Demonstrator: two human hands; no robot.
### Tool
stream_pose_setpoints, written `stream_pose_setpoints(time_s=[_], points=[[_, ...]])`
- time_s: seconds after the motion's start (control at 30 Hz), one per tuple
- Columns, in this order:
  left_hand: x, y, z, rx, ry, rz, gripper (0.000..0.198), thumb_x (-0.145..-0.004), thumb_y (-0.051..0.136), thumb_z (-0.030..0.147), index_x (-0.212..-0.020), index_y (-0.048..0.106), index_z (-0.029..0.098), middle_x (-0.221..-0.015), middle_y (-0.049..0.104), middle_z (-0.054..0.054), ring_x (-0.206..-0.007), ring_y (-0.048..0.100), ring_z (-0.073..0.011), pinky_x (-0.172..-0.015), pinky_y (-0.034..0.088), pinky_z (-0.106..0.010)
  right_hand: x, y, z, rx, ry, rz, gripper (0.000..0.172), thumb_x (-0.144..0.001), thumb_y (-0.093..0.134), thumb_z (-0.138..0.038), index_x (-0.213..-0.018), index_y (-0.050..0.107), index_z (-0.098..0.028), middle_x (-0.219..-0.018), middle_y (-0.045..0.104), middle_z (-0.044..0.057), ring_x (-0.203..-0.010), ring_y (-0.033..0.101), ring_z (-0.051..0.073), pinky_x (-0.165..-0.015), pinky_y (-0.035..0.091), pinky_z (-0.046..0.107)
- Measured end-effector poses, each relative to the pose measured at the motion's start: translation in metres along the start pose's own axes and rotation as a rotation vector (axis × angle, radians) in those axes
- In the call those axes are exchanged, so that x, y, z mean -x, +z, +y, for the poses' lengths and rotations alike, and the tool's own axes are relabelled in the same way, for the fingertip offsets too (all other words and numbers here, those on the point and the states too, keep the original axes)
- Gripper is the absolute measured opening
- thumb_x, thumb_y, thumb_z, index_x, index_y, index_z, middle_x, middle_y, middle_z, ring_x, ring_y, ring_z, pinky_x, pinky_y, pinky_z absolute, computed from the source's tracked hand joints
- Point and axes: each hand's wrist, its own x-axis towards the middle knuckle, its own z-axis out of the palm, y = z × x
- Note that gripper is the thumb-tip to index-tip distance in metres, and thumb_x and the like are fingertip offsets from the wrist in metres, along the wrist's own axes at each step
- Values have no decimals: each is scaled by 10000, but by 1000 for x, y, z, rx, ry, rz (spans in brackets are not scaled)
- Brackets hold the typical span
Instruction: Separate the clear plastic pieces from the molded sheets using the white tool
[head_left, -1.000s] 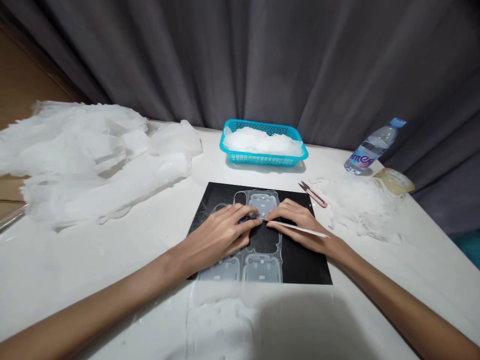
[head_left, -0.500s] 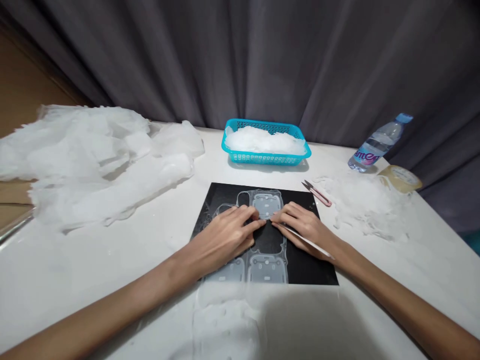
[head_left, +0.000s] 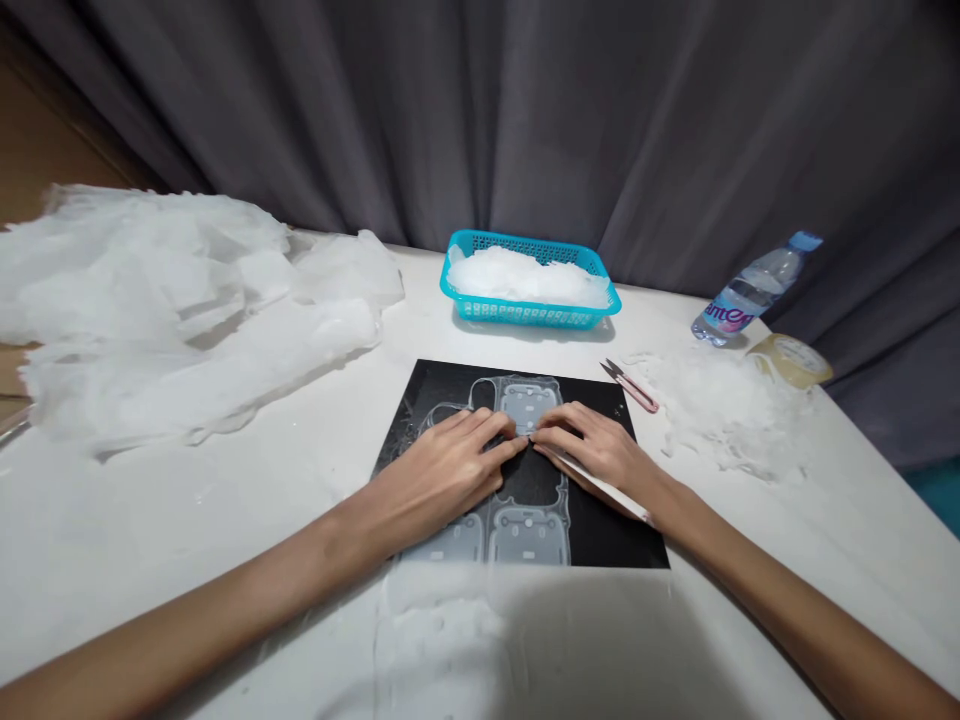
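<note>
A clear, flexible-looking sheet with moulded rounded-rectangle pieces (head_left: 529, 540) lies on a black board (head_left: 615, 520), its near part running past the board onto the table. My left hand (head_left: 469, 455) rests on the sheet, fingers bent, with thumb and index finger pinching its edge below the upper piece (head_left: 529, 402). Right beside those fingertips, my right hand (head_left: 592, 445) is closed around a slim pale tool (head_left: 611, 492) that slants back toward the wrist. The tool's tip is hidden between the fingers. Both hands' fingertips nearly meet.
A blue basket (head_left: 536, 312) with white translucent pieces stands at the back. Pink-handled thread snips (head_left: 636, 390) lie right of the board, near a heap of clear scraps (head_left: 735, 410), a tape roll (head_left: 791, 360) and a water bottle (head_left: 750, 290). Crumpled translucent sheets (head_left: 150, 290) pile up left.
The view has shifted slightly. My right hand's fingertips have come a little closer to my left fingertips, and the pale tool's broad side shows more. The sheet stays in place on the board.
</note>
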Motion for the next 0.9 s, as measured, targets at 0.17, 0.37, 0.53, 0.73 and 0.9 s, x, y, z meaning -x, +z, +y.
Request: stream_pose_setpoints(time_s=[0.17, 0.37, 0.53, 0.73, 0.9], points=[[-1, -1, -2, 24, -23, -3, 374, -999, 519, 129, -1357, 618, 173, -1222, 646, -116, -1079, 623, -285, -911, 508, -433, 0, 0, -2, -15, -9, 27, 162, -1051, 524, -187, -1150, 651, -170, -1125, 740, 111, -961, 703, 206, -860, 580, 349], [0, -7, 3, 172, -102, 63, 295, -992, 511, 182, -1209, 710, 208, -1169, 663, -93, -1099, 607, -274, -979, 462, -441, -3, -1, -7, -95, 14, 94, 258, -1038, 525, -139, -1289, 582, -163, -978, 755, 90, -864, 706, 206, -798, 600, 348], [-2, -9, 26, 551, -382, 109, 251, -1019, 495, 234, -1081, 735, 197, -978, 731, -39, -853, 662, -188, -802, 489, -313, -4, -3, -14, -132, 24, 173, 307, -1026, 553, -126, -1330, 567, -161, -1016, 764, 92, -870, 721, 189, -814, 601, 330], [-11, -6, 28, 747, -674, 31, 370, -1030, 504, 428, -909, 771, 202, -786, 763, -5, -612, 623, -156, -596, 404, -268, -3, -1, -16, -213, 100, 170, 209, -1019, 588, -172, -1221, 637, -192, -1013, 774, 81, -900, 728, 204, -824, 590, 362], [-14, -5, 23, 762, -711, 45, 380, -1005, 535, 455, -870, 784, 201, -763, 776, -10, -611, 664, -166, -581, 409, -260, -5, -3, -18, -283, 169, 132, 164, -1028, 566, -176, -1166, 652, -200, -1010, 757, 70, -912, 694, 207, -847, 575, 376]])
